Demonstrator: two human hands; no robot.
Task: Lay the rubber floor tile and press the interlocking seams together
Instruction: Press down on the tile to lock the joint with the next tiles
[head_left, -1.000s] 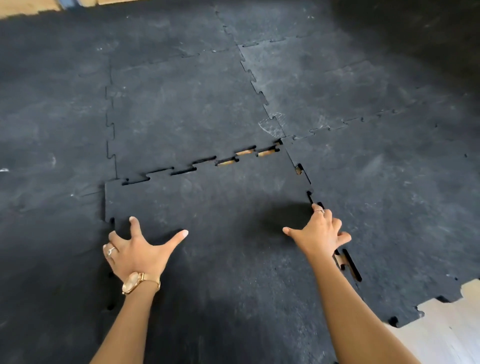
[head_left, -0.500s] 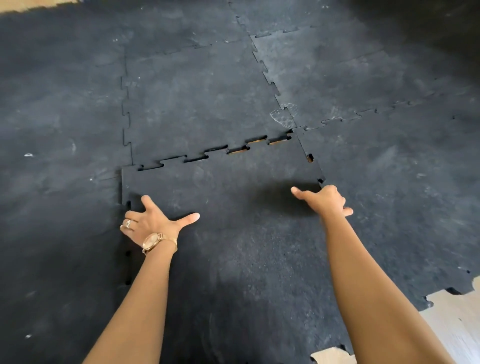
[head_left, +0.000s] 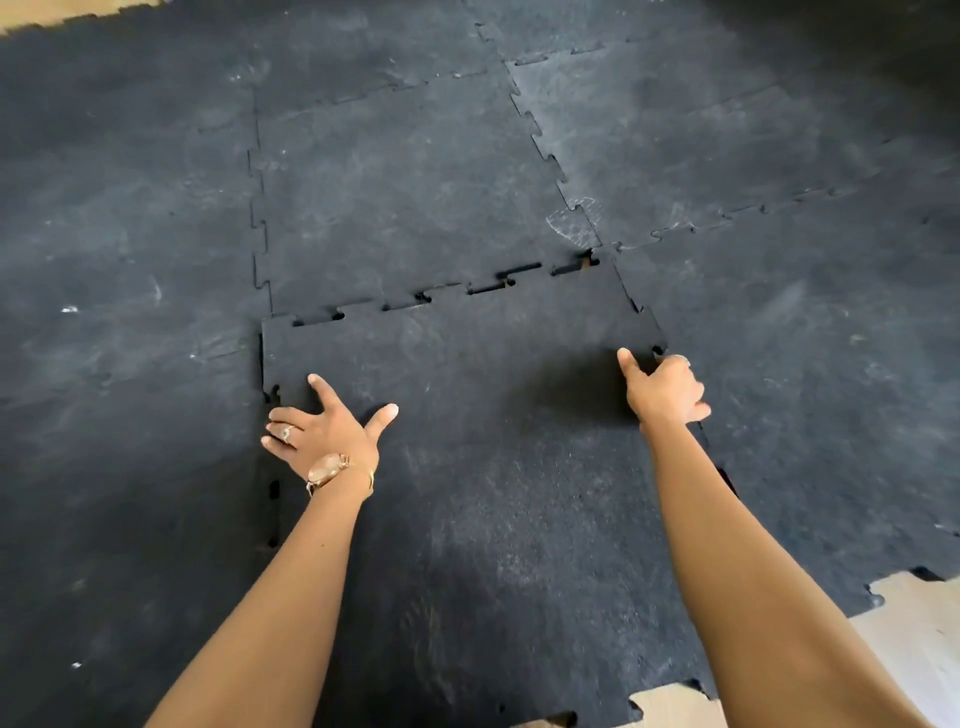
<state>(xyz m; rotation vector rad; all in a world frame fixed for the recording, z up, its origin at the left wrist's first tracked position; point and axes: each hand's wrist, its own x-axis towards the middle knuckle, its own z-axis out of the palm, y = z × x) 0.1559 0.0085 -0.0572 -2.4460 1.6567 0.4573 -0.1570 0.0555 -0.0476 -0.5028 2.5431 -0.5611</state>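
Our left hand (head_left: 322, 434) lay splayed flat on the rubber tile (head_left: 467, 441); our right hand (head_left: 662, 389), fingers curled, gripped its right edge.

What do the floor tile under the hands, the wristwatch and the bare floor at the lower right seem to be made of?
Floor tile: likely rubber, matte black with pale flecks and puzzle-cut edges.
Wristwatch: probably metal, shiny rose-gold on the left hand.
Bare floor: possibly wood or laminate, pale and smooth; too blurred to be sure.
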